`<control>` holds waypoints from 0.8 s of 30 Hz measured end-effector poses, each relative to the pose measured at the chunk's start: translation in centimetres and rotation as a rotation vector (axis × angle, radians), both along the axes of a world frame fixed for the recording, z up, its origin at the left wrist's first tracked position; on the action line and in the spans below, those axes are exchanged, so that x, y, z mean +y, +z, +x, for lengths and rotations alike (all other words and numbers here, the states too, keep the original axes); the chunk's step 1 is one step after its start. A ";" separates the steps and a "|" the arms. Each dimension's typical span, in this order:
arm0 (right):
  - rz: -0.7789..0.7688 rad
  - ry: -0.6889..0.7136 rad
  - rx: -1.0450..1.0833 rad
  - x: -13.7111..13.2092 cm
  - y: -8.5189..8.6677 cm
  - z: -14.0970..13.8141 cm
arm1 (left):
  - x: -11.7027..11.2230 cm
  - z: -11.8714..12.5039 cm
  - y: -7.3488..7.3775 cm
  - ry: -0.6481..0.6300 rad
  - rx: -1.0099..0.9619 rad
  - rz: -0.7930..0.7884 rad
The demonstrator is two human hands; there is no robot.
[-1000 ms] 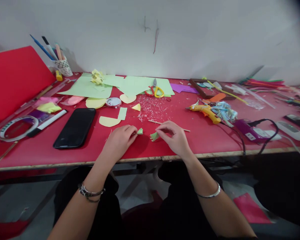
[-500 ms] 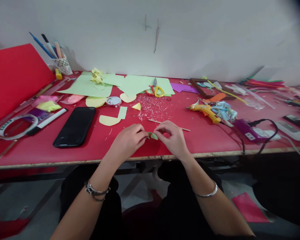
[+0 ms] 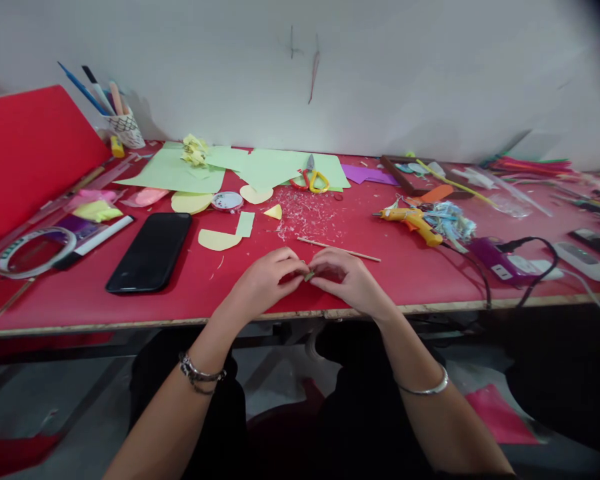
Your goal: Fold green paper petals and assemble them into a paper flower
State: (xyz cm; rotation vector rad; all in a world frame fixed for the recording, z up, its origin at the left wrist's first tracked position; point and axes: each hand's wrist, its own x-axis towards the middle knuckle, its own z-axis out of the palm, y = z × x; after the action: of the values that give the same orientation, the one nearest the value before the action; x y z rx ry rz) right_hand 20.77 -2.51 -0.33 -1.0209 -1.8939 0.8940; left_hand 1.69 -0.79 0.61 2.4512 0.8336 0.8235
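Note:
Between my fingertips is a small piece of green paper (image 3: 309,275), mostly hidden by the fingers. My left hand (image 3: 269,279) pinches it from the left, and my right hand (image 3: 346,277) pinches it from the right. Both hands are just above the red tabletop near its front edge. A thin wooden stick (image 3: 340,249) lies right behind them. Off to the left are a cream paper cutout (image 3: 219,239), a pale green paper strip (image 3: 245,225) and a small yellow paper wedge (image 3: 274,212).
A black phone (image 3: 150,253) and a tape roll (image 3: 35,252) lie on the left. Scissors (image 3: 310,179) rest on green paper sheets (image 3: 170,170) at the back. A yellow glue gun (image 3: 411,223), its cord and a purple power adapter (image 3: 503,260) occupy the right. Paper shreds (image 3: 307,213) are scattered centrally.
My hands have come closer together, the right fingers lowering over the green paper. The curled green piece, more exposed before, is now folded or rolled smaller between the fingertips.

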 end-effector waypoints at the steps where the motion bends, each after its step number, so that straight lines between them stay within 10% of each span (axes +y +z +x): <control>1: -0.006 0.004 0.002 0.0 -0.1 0.1 | 0.0 0.0 0.0 0.003 0.000 0.005; 24: 0.140 -0.145 -0.168 0.2 0.3 -1.1 | 0.9 -0.2 -1.0 0.125 0.133 0.034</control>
State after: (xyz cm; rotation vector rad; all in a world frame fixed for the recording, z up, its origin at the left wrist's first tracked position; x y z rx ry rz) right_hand 19.67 -2.27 -0.07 -1.1603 -1.9617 0.5994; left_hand 1.47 0.08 -0.35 2.5272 1.0382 0.7293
